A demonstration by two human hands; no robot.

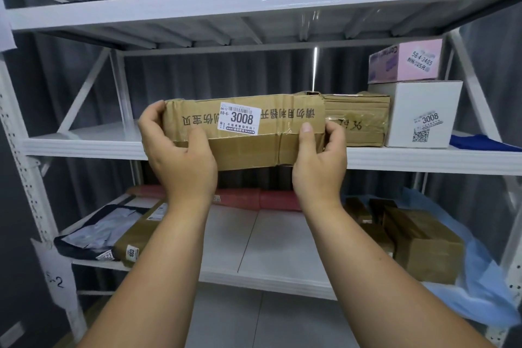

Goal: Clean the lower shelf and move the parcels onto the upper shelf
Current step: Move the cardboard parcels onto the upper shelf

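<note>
At lower left of the frame, a dark plastic mailer [96,237] lay crumpled on the lower shelf [271,240], a flat white board, beside a long cardboard box [138,234]. Red rolls [254,198] lay along the back. At centre, the left hand [180,155] gripped the left end of a parcel [243,130], fingers curled over its top and thumb on the front; the right hand [319,161] gripped the right end likewise. The parcel was a long, dented brown cardboard box, taped, with a white label reading 3008, held at the front edge of the upper shelf [84,144]. Just right of it stood a taped carton [358,118], then a smooth white box [421,116] with a pink box [406,65] on top. At lower right, brown boxes [423,246] sat on blue sheeting [485,285].
</note>
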